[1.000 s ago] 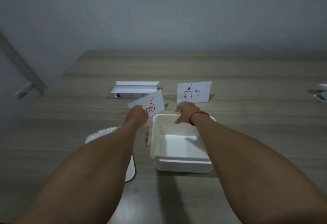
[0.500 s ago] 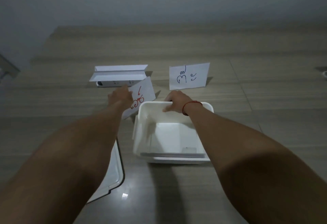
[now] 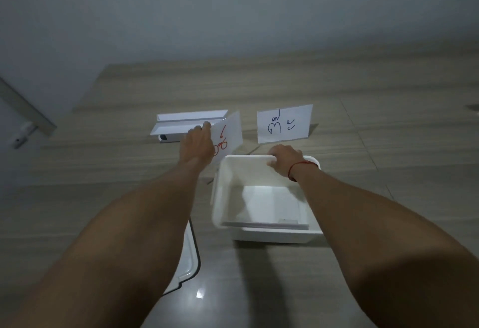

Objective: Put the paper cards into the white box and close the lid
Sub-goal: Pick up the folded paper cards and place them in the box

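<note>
White box [image 3: 261, 234] rim clasped by right hand [image 3: 285, 158], left hand [image 3: 197, 145] pinching red-marked card [image 3: 229, 133], lid [image 3: 188, 257] under left forearm

Both bare forearms stretched forward over the tabletop, left hand [image 3: 197, 143] raised with fingers pinched on a card [image 3: 228, 134] tilted on edge, right hand [image 3: 284, 160] curled over the far rim of the white box [image 3: 264, 234], red cord around the right wrist

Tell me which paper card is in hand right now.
The card with red writing, pinched in the left hand just left of the white box. The card with blue writing stands untouched on the table beyond the box.
</note>
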`<state>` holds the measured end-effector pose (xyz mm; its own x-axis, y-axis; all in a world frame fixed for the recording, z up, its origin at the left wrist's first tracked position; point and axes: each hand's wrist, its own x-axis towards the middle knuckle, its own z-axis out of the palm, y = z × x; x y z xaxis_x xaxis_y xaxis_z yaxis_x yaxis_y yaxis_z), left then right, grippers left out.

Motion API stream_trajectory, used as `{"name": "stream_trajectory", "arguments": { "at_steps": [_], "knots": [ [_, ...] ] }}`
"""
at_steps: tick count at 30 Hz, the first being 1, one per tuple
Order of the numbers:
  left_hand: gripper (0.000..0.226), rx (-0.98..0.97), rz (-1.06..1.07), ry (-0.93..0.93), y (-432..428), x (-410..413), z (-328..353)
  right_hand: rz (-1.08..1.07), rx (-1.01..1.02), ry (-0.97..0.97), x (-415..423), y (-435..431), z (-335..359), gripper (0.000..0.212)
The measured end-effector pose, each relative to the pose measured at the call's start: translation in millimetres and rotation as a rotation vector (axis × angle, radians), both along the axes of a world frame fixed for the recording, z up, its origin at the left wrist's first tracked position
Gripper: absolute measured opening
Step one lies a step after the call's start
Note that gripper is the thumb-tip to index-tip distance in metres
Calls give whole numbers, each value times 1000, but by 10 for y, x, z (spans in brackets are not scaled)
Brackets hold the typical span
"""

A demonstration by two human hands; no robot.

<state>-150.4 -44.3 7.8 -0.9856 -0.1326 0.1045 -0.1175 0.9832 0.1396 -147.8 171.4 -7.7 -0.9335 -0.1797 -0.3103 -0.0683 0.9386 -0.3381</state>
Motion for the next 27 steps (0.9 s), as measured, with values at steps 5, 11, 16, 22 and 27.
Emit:
{"name": "stream_trajectory", "arguments": {
  "at_steps": [5, 11, 16, 22, 27],
  "knots": [
    [28, 88, -90, 327, 107, 65, 451, -146, 58, -15, 191, 285, 106, 48],
    [33, 116, -303, 502, 487, 284, 678, -262, -14, -67, 437, 448, 147, 57],
    [30, 54, -408, 454, 569, 552, 396, -361, -109, -57, 589, 546, 180, 56],
    [35, 108, -463, 267, 617, 1009, -46, -403, -96, 15, 720, 547, 183, 47],
    [45, 142, -432, -3, 660, 1223, -267, -433, -45, 26, 776, 432, 160, 45]
  ]
}}
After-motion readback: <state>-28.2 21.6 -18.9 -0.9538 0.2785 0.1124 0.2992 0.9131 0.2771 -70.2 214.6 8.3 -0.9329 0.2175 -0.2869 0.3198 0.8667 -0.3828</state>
